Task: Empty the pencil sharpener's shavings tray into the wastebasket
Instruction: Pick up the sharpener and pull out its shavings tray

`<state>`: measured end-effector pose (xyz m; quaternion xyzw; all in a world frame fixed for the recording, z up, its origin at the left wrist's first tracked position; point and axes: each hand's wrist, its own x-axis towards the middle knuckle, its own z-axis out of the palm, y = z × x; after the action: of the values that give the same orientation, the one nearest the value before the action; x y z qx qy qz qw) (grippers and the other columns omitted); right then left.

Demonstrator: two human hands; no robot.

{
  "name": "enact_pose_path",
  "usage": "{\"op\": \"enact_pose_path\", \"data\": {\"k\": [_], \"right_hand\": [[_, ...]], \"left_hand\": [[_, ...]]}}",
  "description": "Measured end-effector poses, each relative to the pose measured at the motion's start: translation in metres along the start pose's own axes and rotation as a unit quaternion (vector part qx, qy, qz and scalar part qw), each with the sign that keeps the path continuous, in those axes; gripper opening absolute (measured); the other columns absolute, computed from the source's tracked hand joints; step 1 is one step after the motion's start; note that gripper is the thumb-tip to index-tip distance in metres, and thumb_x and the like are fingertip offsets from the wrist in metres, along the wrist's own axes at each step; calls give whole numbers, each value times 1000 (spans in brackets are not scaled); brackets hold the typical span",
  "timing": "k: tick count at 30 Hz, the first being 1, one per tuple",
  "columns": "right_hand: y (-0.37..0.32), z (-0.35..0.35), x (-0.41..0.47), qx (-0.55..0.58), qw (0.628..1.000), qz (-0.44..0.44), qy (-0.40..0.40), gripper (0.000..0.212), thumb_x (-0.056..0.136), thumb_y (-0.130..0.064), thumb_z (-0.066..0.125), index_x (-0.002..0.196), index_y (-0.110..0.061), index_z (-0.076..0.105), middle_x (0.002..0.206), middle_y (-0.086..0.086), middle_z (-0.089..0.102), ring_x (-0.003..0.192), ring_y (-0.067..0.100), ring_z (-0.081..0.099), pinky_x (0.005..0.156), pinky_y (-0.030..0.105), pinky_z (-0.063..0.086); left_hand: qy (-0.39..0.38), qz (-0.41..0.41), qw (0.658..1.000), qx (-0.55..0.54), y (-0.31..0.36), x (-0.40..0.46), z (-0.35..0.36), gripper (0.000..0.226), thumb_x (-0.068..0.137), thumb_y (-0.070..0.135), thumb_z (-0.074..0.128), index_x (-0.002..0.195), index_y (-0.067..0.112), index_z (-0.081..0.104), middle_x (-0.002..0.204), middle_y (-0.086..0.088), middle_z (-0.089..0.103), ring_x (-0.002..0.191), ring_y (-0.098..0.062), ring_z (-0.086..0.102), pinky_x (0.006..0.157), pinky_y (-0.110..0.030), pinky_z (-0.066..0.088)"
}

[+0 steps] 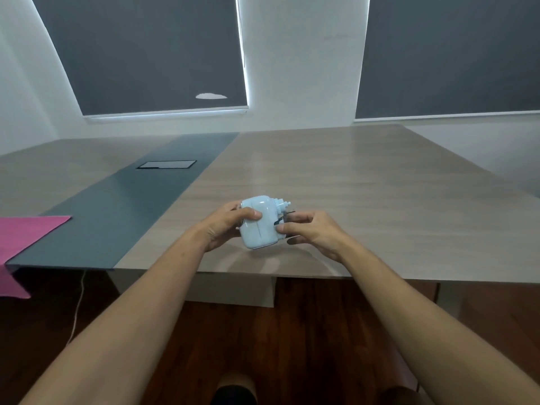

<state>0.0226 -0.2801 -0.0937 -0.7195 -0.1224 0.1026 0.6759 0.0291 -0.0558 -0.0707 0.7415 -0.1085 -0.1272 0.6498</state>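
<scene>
A pale blue pencil sharpener (260, 222) is held just above the wooden table (365, 200), near its front edge. My left hand (225, 225) wraps around its left side, thumb across the top. My right hand (311, 232) grips its right side, thumb on the body, fingers near the dark crank end. The shavings tray is not distinguishable from the body. No wastebasket is in view.
A dark grey strip (122, 209) with a cable hatch (166, 164) runs down the table's left part. Pink paper (26, 235) hangs over the left front corner. A white cord (78, 305) drops to the dark wood floor. Blinds cover the windows behind.
</scene>
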Motion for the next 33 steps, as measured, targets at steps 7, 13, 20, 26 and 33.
{"op": "enact_pose_path", "data": {"k": [7, 13, 20, 26, 33], "right_hand": [[7, -13, 5, 39, 998, 5, 48, 31, 73, -5, 82, 103, 0, 73, 98, 10, 75, 88, 18, 70, 86, 38, 58], [18, -24, 11, 54, 993, -9, 101, 43, 69, -11, 86, 107, 3, 72, 101, 10, 75, 84, 17, 72, 74, 30, 57], [23, -27, 10, 54, 992, -10, 114, 43, 67, -13, 87, 105, 2, 73, 105, 11, 75, 90, 20, 72, 79, 33, 58], [23, -23, 8, 39, 992, -13, 115, 47, 67, -16, 87, 109, 1, 73, 107, 11, 76, 92, 20, 73, 83, 35, 60], [21, -19, 8, 34, 993, -11, 114, 49, 68, -15, 87, 110, 2, 71, 107, 11, 75, 95, 22, 74, 83, 36, 60]], "left_hand": [[42, -4, 999, 20, 0, -2, -12, 61, 54, 33, 78, 112, 16, 68, 101, -5, 72, 96, -22, 66, 85, -35, 54], [152, 4, 988, 37, -4, -8, -27, 68, 47, 37, 82, 110, 15, 70, 108, -11, 72, 97, -25, 68, 81, -40, 58], [358, 19, 931, 70, -12, -17, -45, 40, 62, 22, 89, 93, 16, 65, 96, -6, 66, 81, -19, 62, 75, -34, 55], [476, -22, 868, 140, -28, -20, -60, 61, 54, 35, 88, 105, 15, 62, 103, -5, 67, 94, -27, 63, 86, -39, 54], [495, -61, 846, 191, -41, -23, -66, 67, 58, 39, 85, 113, 13, 57, 112, -9, 67, 99, -30, 62, 86, -41, 52]]}}
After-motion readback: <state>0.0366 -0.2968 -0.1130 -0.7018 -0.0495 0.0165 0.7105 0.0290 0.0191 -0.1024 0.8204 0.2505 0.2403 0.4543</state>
